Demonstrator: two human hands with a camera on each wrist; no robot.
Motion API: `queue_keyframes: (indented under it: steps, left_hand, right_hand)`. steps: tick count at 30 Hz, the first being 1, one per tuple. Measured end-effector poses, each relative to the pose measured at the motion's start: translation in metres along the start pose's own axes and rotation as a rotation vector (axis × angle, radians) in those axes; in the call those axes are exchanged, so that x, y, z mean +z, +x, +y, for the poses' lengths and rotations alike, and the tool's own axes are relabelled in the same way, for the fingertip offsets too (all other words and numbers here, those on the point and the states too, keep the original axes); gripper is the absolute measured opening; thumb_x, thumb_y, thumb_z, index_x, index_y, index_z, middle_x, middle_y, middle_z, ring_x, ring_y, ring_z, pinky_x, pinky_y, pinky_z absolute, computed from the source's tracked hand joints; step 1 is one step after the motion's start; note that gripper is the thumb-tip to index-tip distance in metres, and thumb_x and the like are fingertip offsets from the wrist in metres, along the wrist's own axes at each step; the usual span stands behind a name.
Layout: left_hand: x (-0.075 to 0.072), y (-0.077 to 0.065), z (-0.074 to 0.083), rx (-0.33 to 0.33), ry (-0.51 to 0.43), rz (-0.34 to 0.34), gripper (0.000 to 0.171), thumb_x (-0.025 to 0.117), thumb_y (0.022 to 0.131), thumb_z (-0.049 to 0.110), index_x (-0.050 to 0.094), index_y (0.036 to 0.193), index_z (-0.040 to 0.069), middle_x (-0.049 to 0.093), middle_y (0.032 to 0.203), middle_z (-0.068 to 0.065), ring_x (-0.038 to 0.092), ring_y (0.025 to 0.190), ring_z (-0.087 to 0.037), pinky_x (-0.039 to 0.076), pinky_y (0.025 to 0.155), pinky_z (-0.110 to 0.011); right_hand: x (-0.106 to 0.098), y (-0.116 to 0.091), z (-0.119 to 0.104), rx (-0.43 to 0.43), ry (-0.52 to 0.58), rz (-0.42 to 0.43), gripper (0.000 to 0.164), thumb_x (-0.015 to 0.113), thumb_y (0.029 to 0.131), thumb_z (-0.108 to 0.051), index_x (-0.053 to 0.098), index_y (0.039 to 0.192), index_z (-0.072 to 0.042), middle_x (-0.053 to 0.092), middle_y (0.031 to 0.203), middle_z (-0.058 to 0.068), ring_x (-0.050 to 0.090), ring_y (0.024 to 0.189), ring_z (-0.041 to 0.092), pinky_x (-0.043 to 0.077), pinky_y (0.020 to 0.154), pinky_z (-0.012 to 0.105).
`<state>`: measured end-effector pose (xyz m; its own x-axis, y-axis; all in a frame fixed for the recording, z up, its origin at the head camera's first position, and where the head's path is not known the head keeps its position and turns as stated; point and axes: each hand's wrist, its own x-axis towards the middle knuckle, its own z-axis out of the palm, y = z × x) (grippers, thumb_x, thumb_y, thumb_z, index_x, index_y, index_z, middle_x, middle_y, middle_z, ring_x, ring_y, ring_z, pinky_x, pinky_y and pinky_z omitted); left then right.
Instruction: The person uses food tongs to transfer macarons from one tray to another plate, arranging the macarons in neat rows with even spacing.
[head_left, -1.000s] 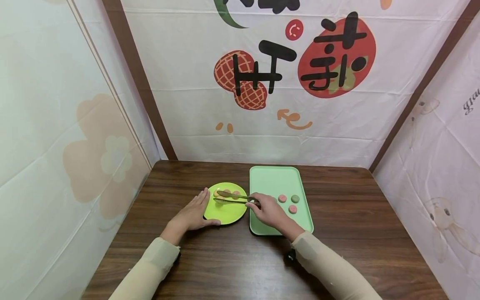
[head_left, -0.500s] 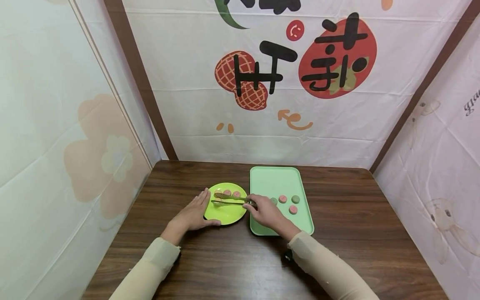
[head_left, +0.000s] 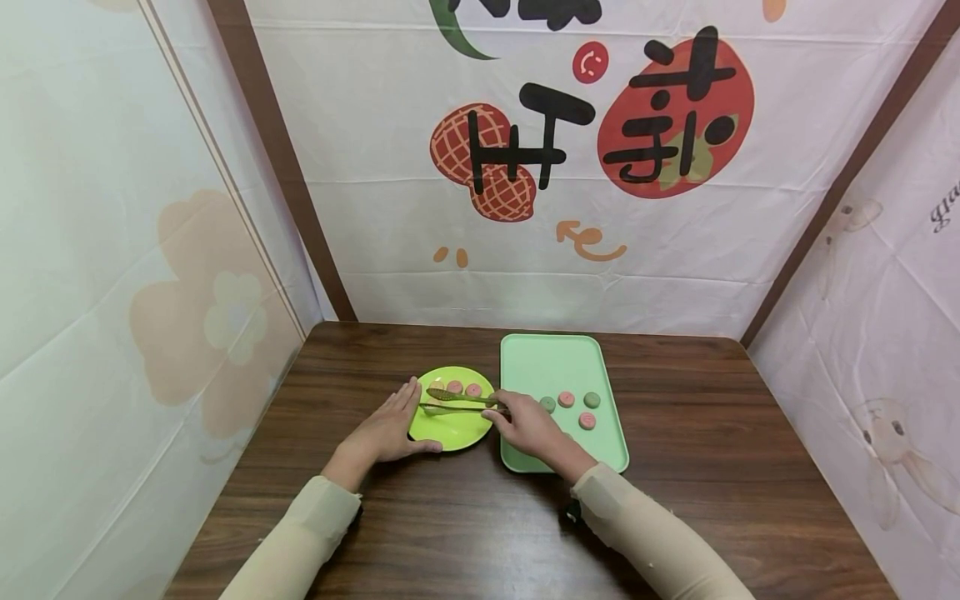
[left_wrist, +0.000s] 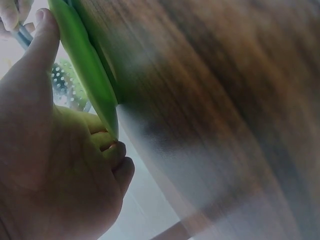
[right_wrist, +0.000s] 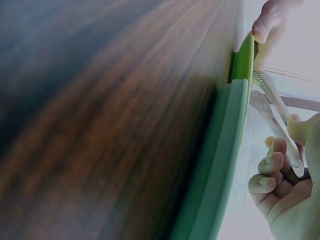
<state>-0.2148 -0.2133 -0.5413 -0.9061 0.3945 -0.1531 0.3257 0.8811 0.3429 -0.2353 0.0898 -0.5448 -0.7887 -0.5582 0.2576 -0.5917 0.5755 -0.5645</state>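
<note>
My right hand (head_left: 528,423) grips a pair of metal tongs (head_left: 459,397) by the handle end. The tongs reach left over a yellow-green plate (head_left: 453,435), their two arms spread apart with no macaron visibly clamped. On the plate lie a yellow macaron (head_left: 437,387) and pink macarons, one (head_left: 454,387) at the back and another (head_left: 473,390) to its right; the tongs partly cover a further one. My left hand (head_left: 382,425) rests at the plate's left rim, fingers extended along it and thumb on the near edge. In the left wrist view, the thumb (left_wrist: 44,37) touches the rim.
Right of the plate stands a pale green tray (head_left: 551,358). It bears several macarons, including pink (head_left: 587,420) and green (head_left: 592,400) ones, one partly hidden by my right hand. Both stand on a dark wooden table (head_left: 675,417), with printed cloth walls (head_left: 375,242) around it.
The tongs have shifted slightly left and toward me over the plate. My right hand has moved a little left, showing a green macaron on the tray. The left hand keeps its place.
</note>
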Motion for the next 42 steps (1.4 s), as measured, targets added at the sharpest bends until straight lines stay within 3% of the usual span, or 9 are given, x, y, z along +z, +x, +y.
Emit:
queue_keyframes:
  steps: [25,34,42]
  left_hand:
    - [0.0,0.0,0.003,-0.002,-0.009,-0.007,0.129,0.072,0.092,0.072,0.008,0.168,-0.01,0.006,0.177,-0.03,0.013,0.164,-0.043,0.019,0.133,-0.055]
    - [-0.001,0.0,0.002,-0.004,-0.014,-0.013,0.129,0.071,0.092,0.073,0.007,0.168,-0.01,0.005,0.177,-0.029,0.012,0.164,-0.043,0.019,0.133,-0.055]
    - [-0.003,-0.001,0.003,-0.004,-0.009,-0.015,0.129,0.071,0.092,0.073,0.008,0.168,-0.01,0.006,0.177,-0.029,0.012,0.164,-0.043,0.019,0.133,-0.055]
  right_hand:
    - [0.001,0.0,-0.001,0.046,0.002,-0.027,0.031,0.064,0.111,-0.031,0.072,0.125,-0.005,0.077,0.105,0.005,0.073,0.089,0.015,0.062,0.078,0.036]
    - [-0.01,-0.004,-0.004,0.077,0.048,-0.028,0.037,0.062,0.112,-0.033,0.07,0.132,-0.003,0.077,0.113,0.008,0.076,0.099,0.021,0.064,0.083,0.039]
    - [-0.029,-0.011,-0.005,0.066,0.029,0.023,0.032,0.066,0.11,-0.029,0.072,0.128,-0.003,0.076,0.102,0.002,0.071,0.086,0.013,0.06,0.072,0.034]
